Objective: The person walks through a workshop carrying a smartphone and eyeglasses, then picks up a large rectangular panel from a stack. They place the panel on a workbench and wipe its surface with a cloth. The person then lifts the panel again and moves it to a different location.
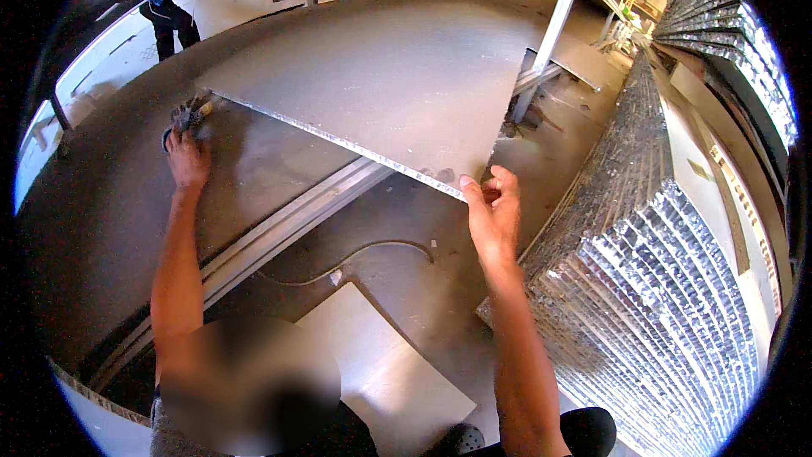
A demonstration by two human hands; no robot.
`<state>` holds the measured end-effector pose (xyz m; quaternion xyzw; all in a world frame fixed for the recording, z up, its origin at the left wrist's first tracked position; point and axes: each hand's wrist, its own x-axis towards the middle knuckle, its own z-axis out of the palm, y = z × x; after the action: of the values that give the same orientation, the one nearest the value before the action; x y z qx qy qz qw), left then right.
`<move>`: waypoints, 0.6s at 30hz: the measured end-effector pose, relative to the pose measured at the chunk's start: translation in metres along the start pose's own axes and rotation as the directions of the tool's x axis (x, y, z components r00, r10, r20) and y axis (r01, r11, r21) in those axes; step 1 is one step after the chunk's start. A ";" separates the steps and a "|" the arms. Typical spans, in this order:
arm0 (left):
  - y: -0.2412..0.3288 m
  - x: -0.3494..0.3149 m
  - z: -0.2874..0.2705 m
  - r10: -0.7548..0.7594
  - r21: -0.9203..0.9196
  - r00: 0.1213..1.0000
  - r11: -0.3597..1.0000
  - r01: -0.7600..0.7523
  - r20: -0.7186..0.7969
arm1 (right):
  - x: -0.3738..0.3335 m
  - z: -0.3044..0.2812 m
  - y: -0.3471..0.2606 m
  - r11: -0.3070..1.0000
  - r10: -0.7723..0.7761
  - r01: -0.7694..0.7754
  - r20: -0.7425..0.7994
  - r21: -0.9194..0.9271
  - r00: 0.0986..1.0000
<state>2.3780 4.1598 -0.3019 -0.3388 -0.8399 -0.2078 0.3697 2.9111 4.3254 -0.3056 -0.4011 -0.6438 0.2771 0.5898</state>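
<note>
A wide, flat grey-brown panel (pixel 381 76) lies in front of me, its pale cut edge facing me. At its near right corner, my right hand (pixel 493 216) pinches the sheet, thumb on top and the fingers curled at the edge. My left hand (pixel 188 156) reaches far to the left, its fingers closed around a small dark object (pixel 193 112) with a tan spot. That object sits close to the panel's left corner; its exact kind cannot be made out.
On the right stands a tall stack of panels (pixel 668 288) with shiny ribbed edges. A metal rail (pixel 296 220) runs under the panel. Below lie a thin cable (pixel 364 247) and a pale sheet (pixel 385 355). A metal post (pixel 550 42) rises beyond; another person (pixel 169 21) stands far left.
</note>
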 end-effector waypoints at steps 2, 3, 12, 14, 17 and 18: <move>-0.009 -0.002 -0.006 -0.001 0.020 1.000 1.000 0.001 0.008 | -0.006 0.003 -0.012 0.964 0.234 -0.238 0.051 0.116 0.971; -0.022 0.000 -0.002 0.021 0.027 1.000 0.999 -0.022 0.001 | -0.008 0.004 -0.016 0.921 0.343 -0.353 0.087 0.167 0.935; -0.029 -0.001 0.008 0.036 0.131 0.999 0.991 -0.038 0.023 | 0.003 0.001 -0.012 0.587 0.626 -0.751 0.419 0.301 0.658; -0.016 -0.003 0.004 0.034 0.069 0.999 0.997 -0.035 0.015 | 0.006 0.000 -0.005 0.557 0.593 -0.748 0.458 0.359 0.662; -0.008 -0.004 -0.011 0.005 -0.005 1.000 1.000 -0.005 0.027 | 0.008 0.008 -0.002 0.535 0.587 -0.765 0.493 0.359 0.642; -0.004 -0.004 -0.015 -0.004 0.000 0.999 1.000 0.004 0.039 | 0.009 0.009 -0.002 0.528 0.588 -0.776 0.510 0.346 0.628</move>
<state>2.3842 4.1463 -0.2958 -0.3412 -0.8475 -0.2020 0.3529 2.9017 4.3330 -0.3012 -0.3885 -0.4143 0.7195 0.3998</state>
